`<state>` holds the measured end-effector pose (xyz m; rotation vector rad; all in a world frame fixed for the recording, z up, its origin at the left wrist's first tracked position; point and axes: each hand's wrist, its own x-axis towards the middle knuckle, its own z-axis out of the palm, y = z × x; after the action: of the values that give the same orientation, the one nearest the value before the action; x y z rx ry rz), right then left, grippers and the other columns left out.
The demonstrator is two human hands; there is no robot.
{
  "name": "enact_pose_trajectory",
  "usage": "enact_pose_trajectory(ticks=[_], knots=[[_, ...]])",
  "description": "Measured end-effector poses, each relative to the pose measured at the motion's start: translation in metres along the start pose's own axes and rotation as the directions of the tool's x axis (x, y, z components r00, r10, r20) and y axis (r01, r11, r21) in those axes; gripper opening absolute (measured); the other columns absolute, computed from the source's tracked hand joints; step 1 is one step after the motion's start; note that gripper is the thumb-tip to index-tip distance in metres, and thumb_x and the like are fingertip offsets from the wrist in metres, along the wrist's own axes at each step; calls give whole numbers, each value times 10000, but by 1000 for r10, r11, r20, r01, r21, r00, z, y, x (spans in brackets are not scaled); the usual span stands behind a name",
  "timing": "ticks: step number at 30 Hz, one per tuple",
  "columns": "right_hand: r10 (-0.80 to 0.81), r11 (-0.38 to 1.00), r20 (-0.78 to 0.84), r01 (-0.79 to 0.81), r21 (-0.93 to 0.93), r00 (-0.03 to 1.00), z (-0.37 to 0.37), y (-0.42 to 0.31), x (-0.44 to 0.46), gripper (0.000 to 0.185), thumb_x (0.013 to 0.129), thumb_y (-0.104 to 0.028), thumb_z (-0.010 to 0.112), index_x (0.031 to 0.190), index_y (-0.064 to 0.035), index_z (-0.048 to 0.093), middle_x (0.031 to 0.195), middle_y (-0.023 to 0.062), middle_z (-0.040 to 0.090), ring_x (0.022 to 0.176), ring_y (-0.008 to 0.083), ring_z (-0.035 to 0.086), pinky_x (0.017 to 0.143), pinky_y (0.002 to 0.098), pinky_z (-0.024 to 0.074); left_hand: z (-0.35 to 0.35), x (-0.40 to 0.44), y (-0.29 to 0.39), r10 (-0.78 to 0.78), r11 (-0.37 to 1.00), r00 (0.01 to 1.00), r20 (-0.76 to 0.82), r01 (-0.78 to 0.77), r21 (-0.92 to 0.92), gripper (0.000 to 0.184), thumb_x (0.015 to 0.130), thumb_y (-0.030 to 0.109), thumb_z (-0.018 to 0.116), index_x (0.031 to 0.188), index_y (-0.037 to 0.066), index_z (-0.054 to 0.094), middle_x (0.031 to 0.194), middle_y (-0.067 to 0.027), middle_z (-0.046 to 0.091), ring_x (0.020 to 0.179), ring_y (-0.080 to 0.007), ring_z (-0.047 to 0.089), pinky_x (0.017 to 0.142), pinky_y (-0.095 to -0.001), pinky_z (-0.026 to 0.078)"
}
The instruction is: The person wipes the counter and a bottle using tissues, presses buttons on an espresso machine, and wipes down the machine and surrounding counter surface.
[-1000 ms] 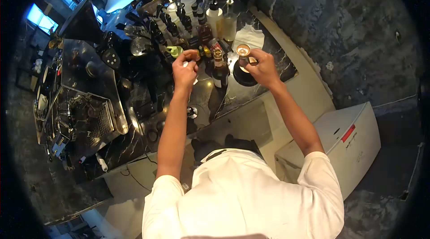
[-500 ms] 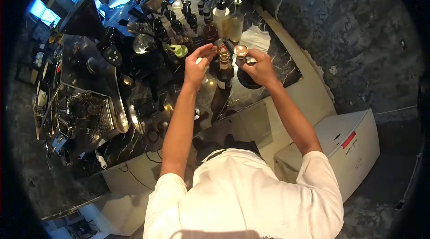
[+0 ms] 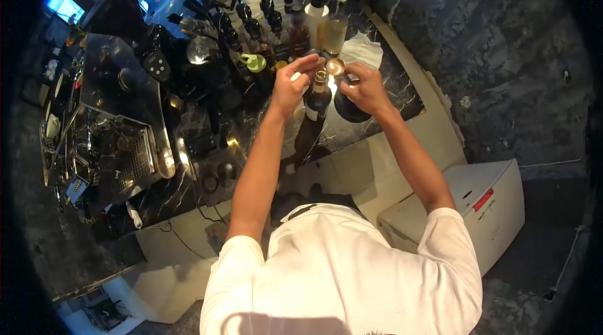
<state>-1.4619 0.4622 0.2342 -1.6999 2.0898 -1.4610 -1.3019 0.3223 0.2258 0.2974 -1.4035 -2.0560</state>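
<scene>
Cup [image 3: 335, 67], clamped in the right hand's [image 3: 365, 89] grip over the counter [image 3: 399, 93], has neared the bottle's [image 3: 318, 99] mouth; the left hand [image 3: 289, 91], grip closed on a white bit [image 3: 295, 75], has come nearer too.

- No text can be read.
- Dark bottle [image 3: 318, 97]: pale label, wording too small to read.
- White box [image 3: 461, 209]: dark marks near a red patch [image 3: 483, 200], illegible.
- Amber bottle [image 3: 299, 35]: pale markings on its front, unreadable.
</scene>
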Motion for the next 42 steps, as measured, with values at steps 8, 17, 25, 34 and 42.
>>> enact_pose_trajectory(ticks=[8, 17, 25, 34, 42], knots=[[-3, 997, 75, 9, -78, 997, -6, -11, 7, 308, 716, -56, 717, 1017, 6, 706, 923, 78, 682, 730, 223, 596, 668, 296, 479, -1, 1, 0, -16, 999, 1000, -15, 17, 41, 582, 757, -82, 404, 1312, -57, 576, 1248, -167, 662, 1149, -230, 628, 990, -297, 482], [-73, 990, 93, 83, -111, 993, -10, -8, 10, 352, 720, -54, 721, 1070, -9, 708, 958, 96, 662, 729, 260, 611, 675, 332, 501, 0, 3, 3, -14, 999, 1000, 11, 15, -42, 508, 812, -88, 430, 1296, -65, 580, 1235, -172, 664, 1143, -231, 633, 995, -282, 494], [-32, 978, 164, 65, -197, 986, -21, -25, 16, 377, 721, -35, 727, 1098, -38, 712, 1006, 88, 656, 770, 254, 609, 707, 324, 492, 1, 3, 7, -25, 1000, 1000, 16, 25, 3, 501, 814, -101, 434, 1293, -71, 577, 1237, -173, 664, 1147, -227, 635, 1008, -281, 491], [-50, 938, 225, 124, -325, 973, -29, -30, 22, 417, 708, -46, 729, 1125, -55, 713, 1007, 79, 649, 808, 267, 606, 739, 333, 491, 0, 4, 4, -17, 1000, 1000, 18, 17, -15, 532, 797, -90, 428, 1303, -43, 587, 1235, -155, 671, 1136, -205, 642, 953, -249, 481], [-98, 881, 251, 202, -429, 963, -33, -39, 30, 430, 705, -63, 722, 1135, -77, 717, 985, 72, 632, 852, 263, 577, 777, 328, 492, 1, 4, 6, 8, 1000, 999, 31, -8, 2, 549, 796, -79, 421, 1314, -16, 595, 1234, -136, 678, 1141, -189, 644, 914, -222, 474]])
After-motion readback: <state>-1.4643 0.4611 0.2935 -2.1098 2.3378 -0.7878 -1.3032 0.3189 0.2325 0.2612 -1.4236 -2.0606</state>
